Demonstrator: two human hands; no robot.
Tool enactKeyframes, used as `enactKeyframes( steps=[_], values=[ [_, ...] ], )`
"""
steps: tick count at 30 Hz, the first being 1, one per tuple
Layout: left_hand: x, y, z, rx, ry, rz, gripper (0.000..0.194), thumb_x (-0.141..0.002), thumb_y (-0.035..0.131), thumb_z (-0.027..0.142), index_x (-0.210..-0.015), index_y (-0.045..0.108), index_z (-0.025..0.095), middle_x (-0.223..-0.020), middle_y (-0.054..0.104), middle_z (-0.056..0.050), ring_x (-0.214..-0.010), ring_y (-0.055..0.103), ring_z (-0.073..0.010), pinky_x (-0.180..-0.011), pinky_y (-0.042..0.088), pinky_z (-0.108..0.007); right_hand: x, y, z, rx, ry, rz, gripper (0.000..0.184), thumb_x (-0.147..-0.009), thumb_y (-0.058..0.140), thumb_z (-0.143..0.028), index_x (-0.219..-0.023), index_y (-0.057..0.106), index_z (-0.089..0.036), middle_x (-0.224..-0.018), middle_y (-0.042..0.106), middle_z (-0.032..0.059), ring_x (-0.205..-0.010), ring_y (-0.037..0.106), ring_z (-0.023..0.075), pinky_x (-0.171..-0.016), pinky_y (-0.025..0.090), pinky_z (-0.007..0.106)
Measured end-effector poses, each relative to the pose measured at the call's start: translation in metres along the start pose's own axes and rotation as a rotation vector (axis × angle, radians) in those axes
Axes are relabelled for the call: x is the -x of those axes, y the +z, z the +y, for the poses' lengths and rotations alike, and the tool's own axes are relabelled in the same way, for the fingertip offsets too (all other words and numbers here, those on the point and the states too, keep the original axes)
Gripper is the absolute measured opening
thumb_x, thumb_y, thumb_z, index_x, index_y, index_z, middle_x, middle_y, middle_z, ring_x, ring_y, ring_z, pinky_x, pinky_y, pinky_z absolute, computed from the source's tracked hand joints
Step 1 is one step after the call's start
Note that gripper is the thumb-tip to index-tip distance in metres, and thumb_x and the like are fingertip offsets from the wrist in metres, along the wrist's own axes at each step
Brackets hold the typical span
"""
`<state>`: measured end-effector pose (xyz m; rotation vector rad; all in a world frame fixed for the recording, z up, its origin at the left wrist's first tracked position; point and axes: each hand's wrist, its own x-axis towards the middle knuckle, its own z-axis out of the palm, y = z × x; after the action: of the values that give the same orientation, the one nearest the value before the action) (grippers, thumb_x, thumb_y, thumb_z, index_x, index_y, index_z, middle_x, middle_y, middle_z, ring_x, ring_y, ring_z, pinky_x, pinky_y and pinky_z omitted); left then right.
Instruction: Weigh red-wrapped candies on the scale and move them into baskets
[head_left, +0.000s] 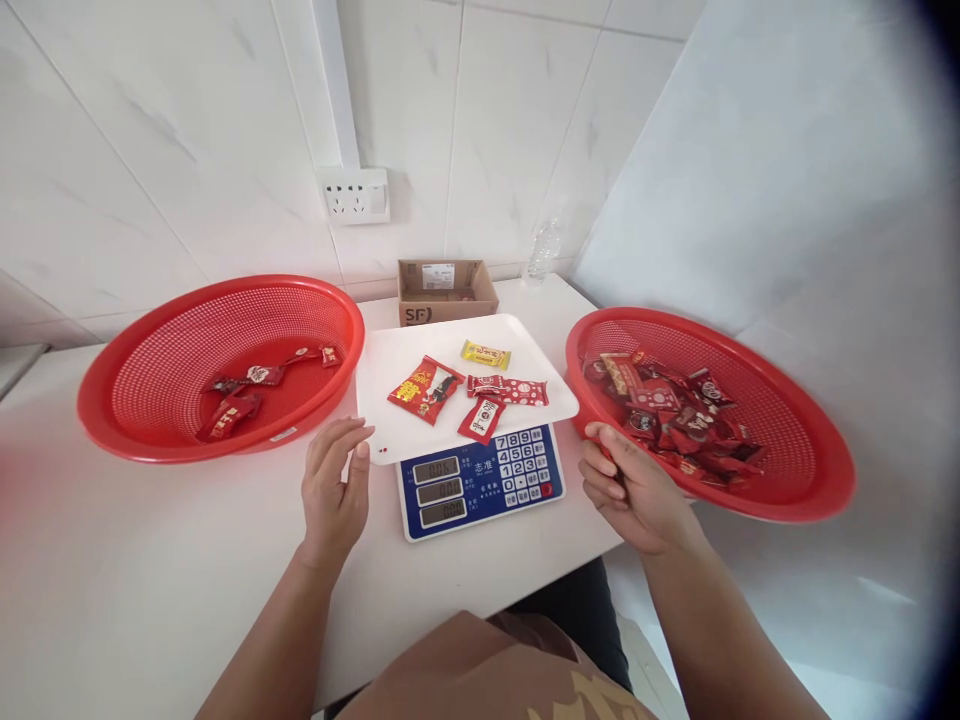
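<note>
My left hand (pixel 335 487) is beside the front left corner of the scale's white pan (pixel 390 350), its fingers apart and holding nothing. My right hand (pixel 634 490) is closed between the scale and the right basket; a sliver of a red packet shows between its fingers, mostly hidden. On the pan lie a yellow snack bar (pixel 486 354), a red and yellow snack bag (pixel 425 389), a red dotted packet (pixel 521 390) and a small red packet with a white label (pixel 482 419). Under them is the blue scale panel (pixel 484 480) with its displays and keys.
At left a red mesh basket (pixel 142 345) holds several red packets. The right red basket (pixel 817 450) contains a larger heap of them, overhanging the table edge. Behind the pan stand a cardboard box (pixel 448 305) and a clear bottle (pixel 544 250), near a wall socket (pixel 355 196).
</note>
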<state>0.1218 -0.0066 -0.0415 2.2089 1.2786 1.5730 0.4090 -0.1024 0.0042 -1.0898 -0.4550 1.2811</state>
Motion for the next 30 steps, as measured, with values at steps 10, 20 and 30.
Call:
enactKeyframes(
  steps=[10,20,30],
  values=[
    [0.001,-0.0008,-0.0009,0.0,-0.013,-0.004,0.019,-0.09,0.046,0.019,-0.101,0.062,0.018,-0.106,0.065,-0.008,-0.107,0.057,-0.0185,-0.095,0.045,-0.038,-0.0015,0.0007,0.0019,0.009,0.008,-0.007,0.027,-0.068,0.077,-0.042,-0.077,0.062,-0.021,-0.048,0.037,-0.0098,-0.036,0.026,0.0011,-0.031,0.022,0.01],
    [0.0004,-0.001,-0.0001,0.007,-0.017,-0.005,0.019,-0.09,0.046,0.02,-0.101,0.062,0.019,-0.106,0.065,-0.008,-0.107,0.057,-0.0193,-0.094,0.046,-0.04,-0.0032,-0.0025,0.0053,0.017,0.022,-0.02,0.023,-0.073,0.072,-0.041,-0.079,0.063,-0.021,-0.051,0.039,-0.0083,-0.038,0.029,0.0013,-0.033,0.023,0.01],
    [0.0004,-0.0002,-0.0001,0.007,-0.025,-0.011,0.019,-0.09,0.046,0.019,-0.1,0.062,0.018,-0.105,0.064,-0.008,-0.107,0.056,-0.0188,-0.095,0.045,-0.038,0.0,-0.0011,0.0045,0.052,0.013,-0.028,0.026,-0.071,0.073,-0.043,-0.078,0.063,-0.021,-0.052,0.041,-0.0081,-0.039,0.03,0.0007,-0.035,0.023,0.011]
  ],
)
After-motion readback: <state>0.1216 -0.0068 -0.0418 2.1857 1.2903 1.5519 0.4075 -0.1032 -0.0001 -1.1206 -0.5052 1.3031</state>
